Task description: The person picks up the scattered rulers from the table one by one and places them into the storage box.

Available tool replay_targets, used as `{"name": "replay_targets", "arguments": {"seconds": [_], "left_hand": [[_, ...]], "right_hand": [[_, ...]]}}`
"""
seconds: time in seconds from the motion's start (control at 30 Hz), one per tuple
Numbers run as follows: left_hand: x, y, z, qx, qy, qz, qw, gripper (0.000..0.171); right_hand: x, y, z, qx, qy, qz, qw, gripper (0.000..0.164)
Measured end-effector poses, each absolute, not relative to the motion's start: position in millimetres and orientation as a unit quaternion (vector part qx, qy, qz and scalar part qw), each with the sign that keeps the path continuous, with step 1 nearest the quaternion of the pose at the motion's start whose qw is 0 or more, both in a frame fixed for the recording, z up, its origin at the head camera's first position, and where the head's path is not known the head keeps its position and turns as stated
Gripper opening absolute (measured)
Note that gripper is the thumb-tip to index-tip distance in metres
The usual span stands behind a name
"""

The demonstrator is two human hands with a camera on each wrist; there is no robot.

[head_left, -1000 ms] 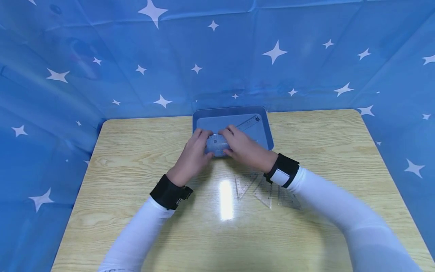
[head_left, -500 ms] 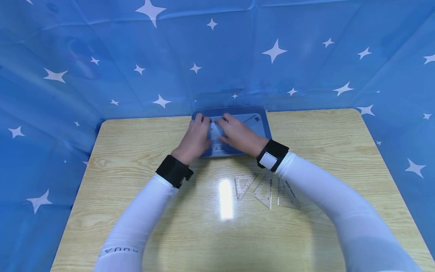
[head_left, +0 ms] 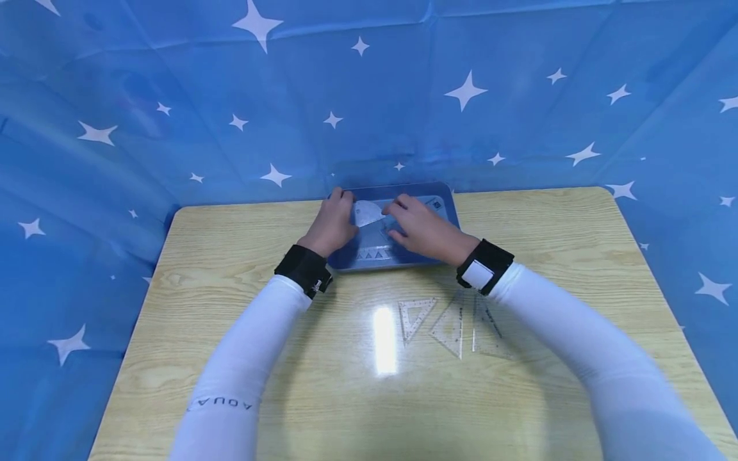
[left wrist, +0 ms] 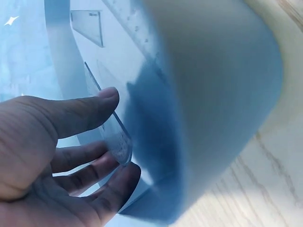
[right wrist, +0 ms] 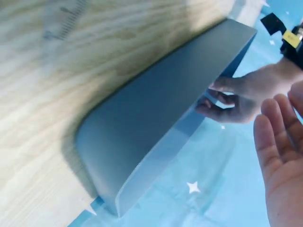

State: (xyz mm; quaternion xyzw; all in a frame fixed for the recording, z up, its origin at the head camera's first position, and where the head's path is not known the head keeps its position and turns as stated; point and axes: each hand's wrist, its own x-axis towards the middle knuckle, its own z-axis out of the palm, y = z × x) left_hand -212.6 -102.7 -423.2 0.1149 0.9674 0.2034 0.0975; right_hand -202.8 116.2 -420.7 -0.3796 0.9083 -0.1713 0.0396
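Note:
In the head view, my left hand point(head_left: 336, 221) is at the left end of the blue tray point(head_left: 398, 191). Its thumb and fingers pinch the edge of a clear protractor point(head_left: 368, 212), a half-round plastic piece inside the tray. The left wrist view shows the thumb on one side of the protractor point(left wrist: 116, 135) and fingertips at its rounded corner. My right hand point(head_left: 423, 225) hovers over the tray's right half, fingertips close to the protractor's other end. In the right wrist view, the fingers of the right hand point(right wrist: 284, 146) are extended and hold nothing.
A clear ruler with triangle cut-outs point(head_left: 375, 254) lies along the tray's front. Another ruler point(head_left: 435, 203) is at its back right. On the wooden table point(head_left: 230, 256) before the tray lie three clear set squares point(head_left: 452, 326). A star-patterned blue cloth point(head_left: 398, 96) hangs behind.
Both hands held the protractor over the tray's front edge; it has moved back and left into the tray. The right hand has let go and shifted slightly right.

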Motion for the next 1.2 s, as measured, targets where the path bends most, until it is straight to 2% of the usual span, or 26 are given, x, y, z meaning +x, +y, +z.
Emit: {"name": "replay_targets", "arguments": {"seconds": [0.17,0.33,0.6,0.87,1.1,1.2], "left_hand": [[-221,-97,-431,0.101,0.972,0.177,0.114,0.056],[-228,-93,-436,0.094,0.975,0.158,0.124,0.053],[-231,-91,-443,0.089,0.974,0.151,0.143,0.045],[-233,-91,-450,0.084,0.974,0.144,0.153,0.052],[-234,-91,-455,0.074,0.976,0.14,0.149,0.051],[-235,-90,-455,0.072,0.978,0.135,0.144,0.051]], "right_hand": [[-186,135,-424,-0.437,0.877,-0.197,-0.017,0.028],[-166,149,-423,-0.505,0.834,-0.212,-0.07,0.027],[-140,165,-432,-0.532,0.816,-0.214,-0.071,0.028],[-121,173,-452,-0.559,0.807,-0.19,-0.015,0.026],[-111,173,-462,-0.547,0.824,-0.127,0.075,0.055],[-109,171,-465,-0.54,0.829,-0.108,0.098,0.059]]}}
